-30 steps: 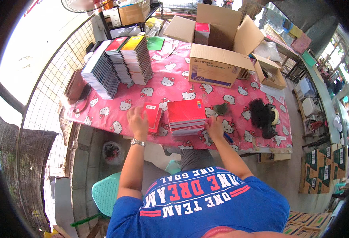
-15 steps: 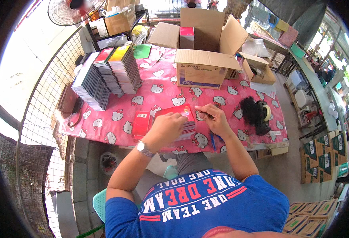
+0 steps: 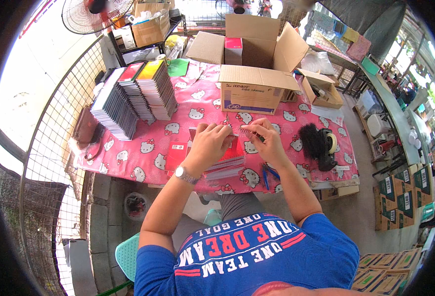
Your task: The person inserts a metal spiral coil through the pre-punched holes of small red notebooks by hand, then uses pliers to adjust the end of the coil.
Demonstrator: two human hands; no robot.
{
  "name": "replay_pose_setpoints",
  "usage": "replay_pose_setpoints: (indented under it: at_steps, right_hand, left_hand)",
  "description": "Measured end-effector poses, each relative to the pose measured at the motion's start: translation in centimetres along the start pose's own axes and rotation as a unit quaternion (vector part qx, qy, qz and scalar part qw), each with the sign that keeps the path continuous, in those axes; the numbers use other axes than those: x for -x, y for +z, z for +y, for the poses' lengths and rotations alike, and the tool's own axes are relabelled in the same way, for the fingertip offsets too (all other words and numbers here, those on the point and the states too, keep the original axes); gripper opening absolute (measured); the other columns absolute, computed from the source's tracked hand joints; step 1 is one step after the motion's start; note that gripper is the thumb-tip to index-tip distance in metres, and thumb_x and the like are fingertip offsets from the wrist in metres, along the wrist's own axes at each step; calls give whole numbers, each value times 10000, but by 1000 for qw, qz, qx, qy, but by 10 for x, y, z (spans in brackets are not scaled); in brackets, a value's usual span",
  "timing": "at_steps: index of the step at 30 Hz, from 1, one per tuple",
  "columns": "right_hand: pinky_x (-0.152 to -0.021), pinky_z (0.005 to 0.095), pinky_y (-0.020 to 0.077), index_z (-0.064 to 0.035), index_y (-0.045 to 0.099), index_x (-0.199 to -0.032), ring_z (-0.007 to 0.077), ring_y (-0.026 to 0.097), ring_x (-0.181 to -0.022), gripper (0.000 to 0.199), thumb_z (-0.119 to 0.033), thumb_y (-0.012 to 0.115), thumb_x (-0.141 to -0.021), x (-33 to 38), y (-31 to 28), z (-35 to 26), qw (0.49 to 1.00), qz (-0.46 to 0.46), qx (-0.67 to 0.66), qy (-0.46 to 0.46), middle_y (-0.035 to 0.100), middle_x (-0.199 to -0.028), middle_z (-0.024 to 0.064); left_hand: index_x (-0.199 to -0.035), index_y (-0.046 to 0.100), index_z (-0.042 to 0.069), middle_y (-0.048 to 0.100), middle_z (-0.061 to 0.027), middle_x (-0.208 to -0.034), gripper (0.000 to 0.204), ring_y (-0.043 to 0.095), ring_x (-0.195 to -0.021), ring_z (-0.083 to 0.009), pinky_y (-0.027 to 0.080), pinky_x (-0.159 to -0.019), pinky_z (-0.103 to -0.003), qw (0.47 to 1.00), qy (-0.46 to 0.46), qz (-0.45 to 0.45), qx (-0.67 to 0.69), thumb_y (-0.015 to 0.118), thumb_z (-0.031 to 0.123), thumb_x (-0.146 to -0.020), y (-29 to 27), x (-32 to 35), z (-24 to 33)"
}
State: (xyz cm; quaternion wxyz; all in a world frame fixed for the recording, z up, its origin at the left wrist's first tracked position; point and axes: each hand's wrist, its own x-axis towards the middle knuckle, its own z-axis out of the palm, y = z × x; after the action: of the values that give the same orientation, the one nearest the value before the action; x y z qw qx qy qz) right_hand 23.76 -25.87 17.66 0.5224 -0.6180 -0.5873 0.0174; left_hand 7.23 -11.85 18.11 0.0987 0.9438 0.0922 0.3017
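Observation:
A stack of red-covered notebooks (image 3: 230,165) lies in front of me at the table's near side. Over it my left hand (image 3: 210,145) is closed on a red notebook (image 3: 193,133), tilted up and mostly hidden behind my fingers. My right hand (image 3: 268,143) pinches a thin dark wire coil (image 3: 249,133) at the notebook's right end; whether the coil passes through its holes is too small to tell. Left of the stack lies another red notebook (image 3: 177,154). Blue-handled pliers (image 3: 269,175) rest below my right hand.
Tall notebook stacks (image 3: 114,106) stand at the left. An open carton (image 3: 251,93) holding red notebooks is at the back, beside a smaller open box (image 3: 322,89). A tape dispenser (image 3: 328,148) and a black fuzzy bundle (image 3: 309,138) sit at the right of the pink-covered table (image 3: 148,145).
My left hand has come up off the stack, now with a tilted notebook in it. My right hand has moved slightly up, and the coil in its fingers now shows.

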Motion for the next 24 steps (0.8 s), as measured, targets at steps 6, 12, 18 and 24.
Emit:
replay_pose_setpoints:
  at_steps: [6,12,18,24]
  right_hand:
    - [-713,266,515,-64,714,-1101,157,612,-873,242,19,671,-878,-2,2,3,998,-22,-59,-5,592,-986,68]
    - [-731,281,529,-53,625,-1227,171,647,-872,413,103,608,-845,-11,-17,-9,991,-107,-77,18,622,-1112,85]
    - [-804,362,555,-54,474,-1384,249,678,-929,535,50,582,-870,3,-91,10,875,-242,-418,46,579,-1301,195]
    - [-855,450,545,-54,469,-1351,295,670,-1075,444,-81,623,-935,-3,-80,-10,850,-30,-523,60,649,-1210,212]
  left_hand:
    - [-1070,599,114,657,-47,-845,227,618,-850,-249,399,-849,-396,998,-50,19,41,660,253,-902,4,-1,10]
    - [-1058,591,115,651,-46,-825,189,613,-820,-250,393,-829,-407,997,-27,77,-16,641,231,-917,14,0,8]
    - [-1051,597,118,647,-38,-828,191,607,-820,-247,391,-837,-407,993,-27,113,-10,644,240,-912,19,-1,10]
    - [-1023,604,91,642,-53,-871,253,597,-880,-255,393,-865,-409,997,0,76,-4,688,270,-866,1,8,20]
